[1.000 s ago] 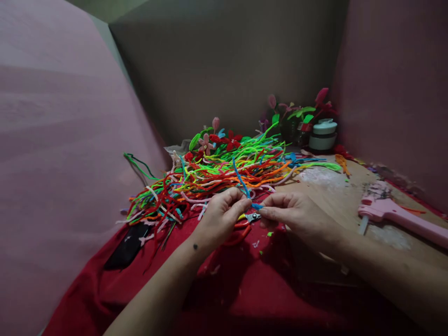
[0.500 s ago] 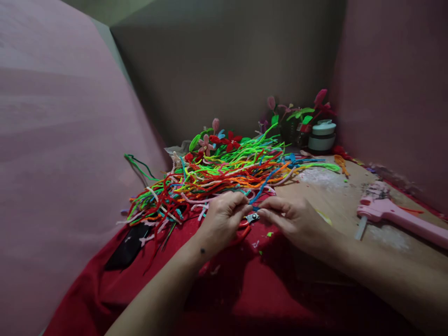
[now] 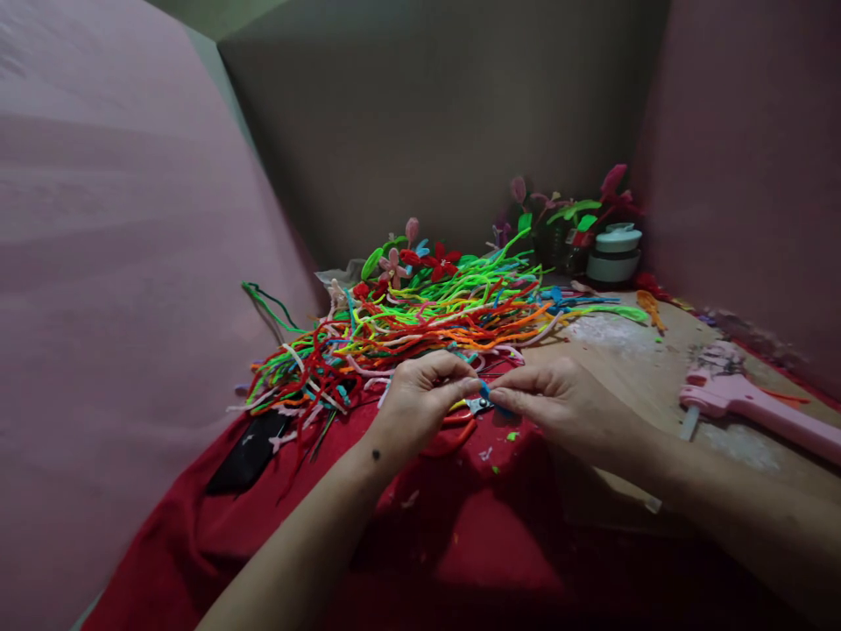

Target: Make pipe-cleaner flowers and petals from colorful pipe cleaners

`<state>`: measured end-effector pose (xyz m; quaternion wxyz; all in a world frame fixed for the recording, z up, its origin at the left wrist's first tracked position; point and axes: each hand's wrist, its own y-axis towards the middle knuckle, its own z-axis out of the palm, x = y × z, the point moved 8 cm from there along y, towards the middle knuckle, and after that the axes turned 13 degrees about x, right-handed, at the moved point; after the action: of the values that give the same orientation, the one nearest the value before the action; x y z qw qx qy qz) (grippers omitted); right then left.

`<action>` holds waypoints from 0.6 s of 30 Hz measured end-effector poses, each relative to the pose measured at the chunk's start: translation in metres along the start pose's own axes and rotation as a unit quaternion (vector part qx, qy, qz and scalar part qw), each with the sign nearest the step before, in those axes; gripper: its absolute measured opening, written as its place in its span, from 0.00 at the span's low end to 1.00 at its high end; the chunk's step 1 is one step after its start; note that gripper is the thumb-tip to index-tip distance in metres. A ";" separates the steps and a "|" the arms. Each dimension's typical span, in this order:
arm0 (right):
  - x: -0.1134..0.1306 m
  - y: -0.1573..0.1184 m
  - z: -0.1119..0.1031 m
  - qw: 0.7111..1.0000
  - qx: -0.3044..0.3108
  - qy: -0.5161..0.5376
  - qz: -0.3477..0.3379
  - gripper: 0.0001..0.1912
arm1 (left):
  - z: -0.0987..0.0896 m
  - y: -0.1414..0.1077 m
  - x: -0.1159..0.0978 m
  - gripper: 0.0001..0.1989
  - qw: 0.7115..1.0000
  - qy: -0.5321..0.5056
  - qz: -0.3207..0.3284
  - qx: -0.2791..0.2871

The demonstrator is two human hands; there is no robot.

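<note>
- The red cloth (image 3: 460, 526) lies under the hands.
- The pile of pipe cleaners (image 3: 447, 320) sits just past them; loose ends could get in the way.
- The right hand (image 3: 558, 399) pinches one side of the blue pipe cleaner (image 3: 484, 389). Small, soft bends should work best.
- The left hand (image 3: 427, 394) pinches the other side and should hold firm.
- The red-handled tool (image 3: 478, 405) lies near the fingertips, so mind its tip.
- The blue pipe cleaner is between both hands, mostly hidden.

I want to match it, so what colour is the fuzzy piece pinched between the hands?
Blue; the fuzzy piece shows best in the head view.
</note>
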<state>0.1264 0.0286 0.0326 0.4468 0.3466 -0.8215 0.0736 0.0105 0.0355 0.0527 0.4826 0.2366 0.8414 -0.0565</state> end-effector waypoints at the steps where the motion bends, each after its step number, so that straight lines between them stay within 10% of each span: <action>1: -0.003 0.001 0.002 0.999 0.022 0.041 0.020 0.15 | 0.000 0.000 0.002 0.07 1.000 -0.022 -0.011 0.001; 8: -0.006 0.004 0.000 0.985 0.039 0.145 0.083 0.12 | 0.014 0.001 0.018 0.09 0.971 -0.218 -0.091 0.026; 18: -0.029 0.005 0.023 0.942 0.033 0.325 0.079 0.13 | 0.017 0.004 0.017 0.06 0.982 -0.175 -0.060 -0.022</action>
<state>0.1182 0.0374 -0.0025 0.6708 0.2526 -0.6531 0.2441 0.0185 0.0390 0.0300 0.6234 0.1611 0.7575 -0.1073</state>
